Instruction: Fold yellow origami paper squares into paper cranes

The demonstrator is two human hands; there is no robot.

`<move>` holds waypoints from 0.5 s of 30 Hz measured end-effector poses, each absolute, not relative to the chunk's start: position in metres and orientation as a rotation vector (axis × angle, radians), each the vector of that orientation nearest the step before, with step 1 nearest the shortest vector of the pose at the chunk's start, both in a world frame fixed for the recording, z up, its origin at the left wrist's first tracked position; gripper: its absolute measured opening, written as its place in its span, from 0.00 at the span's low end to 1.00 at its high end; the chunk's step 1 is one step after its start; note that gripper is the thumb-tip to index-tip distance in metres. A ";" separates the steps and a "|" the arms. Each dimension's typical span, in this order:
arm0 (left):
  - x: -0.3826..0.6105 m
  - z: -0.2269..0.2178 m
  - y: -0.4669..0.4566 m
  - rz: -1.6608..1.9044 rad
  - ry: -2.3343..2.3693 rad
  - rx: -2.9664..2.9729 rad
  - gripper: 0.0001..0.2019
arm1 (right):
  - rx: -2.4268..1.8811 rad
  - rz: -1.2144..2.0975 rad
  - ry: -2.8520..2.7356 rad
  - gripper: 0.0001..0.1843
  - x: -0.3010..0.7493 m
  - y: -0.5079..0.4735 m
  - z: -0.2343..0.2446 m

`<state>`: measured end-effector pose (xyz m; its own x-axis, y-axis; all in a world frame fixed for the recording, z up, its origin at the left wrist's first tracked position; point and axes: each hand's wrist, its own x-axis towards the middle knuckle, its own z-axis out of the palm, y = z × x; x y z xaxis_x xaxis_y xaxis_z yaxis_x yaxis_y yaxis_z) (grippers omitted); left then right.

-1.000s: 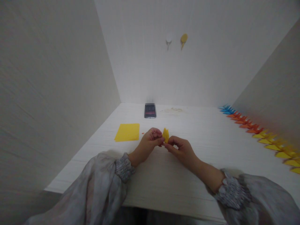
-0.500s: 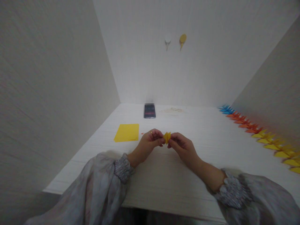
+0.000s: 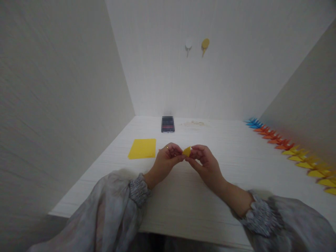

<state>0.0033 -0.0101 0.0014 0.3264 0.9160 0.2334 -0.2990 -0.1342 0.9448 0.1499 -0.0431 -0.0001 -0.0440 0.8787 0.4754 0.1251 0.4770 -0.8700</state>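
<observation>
A small piece of folded yellow paper [image 3: 187, 151] is pinched between my two hands above the white table. My left hand [image 3: 170, 156], with a ring on one finger, grips the paper's left side between thumb and fingers. On the other side my right hand [image 3: 205, 161] has its thumb at the paper's lower edge and its curled fingers behind the right edge. The finer folds are too small to make out. Left of my left hand lies a stack of square yellow paper sheets [image 3: 142, 148].
A dark phone-like device [image 3: 168, 124], its screen blurred, sits at the back of the table [image 3: 199, 203]. Along the right wall runs a row of paper cranes: blue [image 3: 253, 123], orange [image 3: 274, 137] and yellow [image 3: 311, 166]. A white hook [image 3: 188, 45] and a yellow hook [image 3: 205, 44] are on the back wall.
The folded paper has turned from a pleated, spread look to a flatter, slanted wedge. My right thumb has moved left and down along it, and the right fingers have loosened slightly.
</observation>
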 end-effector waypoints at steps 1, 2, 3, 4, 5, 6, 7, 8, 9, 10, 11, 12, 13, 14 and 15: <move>0.003 0.002 -0.011 1.178 0.642 1.288 0.10 | -0.908 0.784 -1.483 0.18 0.150 -0.043 0.000; 0.003 0.003 -0.011 1.172 0.637 1.288 0.10 | -0.901 0.792 -1.458 0.18 0.150 -0.043 -0.001; 0.003 0.003 -0.012 1.165 0.635 1.285 0.10 | -0.901 0.791 -1.442 0.17 0.150 -0.043 -0.001; 0.003 0.004 -0.012 1.157 0.635 1.282 0.10 | -0.909 0.775 -1.440 0.15 0.150 -0.043 -0.001; 0.004 0.005 -0.013 1.150 0.638 1.277 0.10 | -0.926 0.753 -1.460 0.13 0.151 -0.043 0.000; 0.004 0.005 -0.013 1.143 0.641 1.273 0.09 | -0.947 0.730 -1.493 0.11 0.151 -0.043 0.000; 0.004 0.005 -0.014 1.138 0.642 1.270 0.09 | -0.965 0.711 -1.532 0.09 0.152 -0.043 0.001; 0.004 0.005 -0.014 1.131 0.638 1.265 0.09 | -0.977 0.700 -1.563 0.07 0.153 -0.043 0.002; 0.003 0.005 -0.014 1.126 0.630 1.261 0.09 | -0.979 0.700 -1.581 0.07 0.153 -0.043 0.003; 0.003 0.004 -0.014 1.122 0.619 1.257 0.09 | -0.973 0.708 -1.586 0.07 0.154 -0.043 0.003; 0.003 0.004 -0.013 1.119 0.607 1.254 0.09 | -0.962 0.721 -1.582 0.07 0.155 -0.043 0.004; 0.003 0.004 -0.013 1.117 0.596 1.251 0.09 | -0.950 0.737 -1.570 0.07 0.155 -0.043 0.005; 0.002 0.004 -0.013 1.115 0.589 1.250 0.09 | -0.938 0.761 -1.556 0.07 0.156 -0.042 0.005; 0.002 0.004 -0.013 1.113 0.586 1.248 0.09 | -0.928 0.794 -1.539 0.07 0.156 -0.042 0.005; 0.002 0.004 -0.013 1.107 0.585 1.247 0.09 | -0.921 0.835 -1.517 0.07 0.156 -0.041 0.005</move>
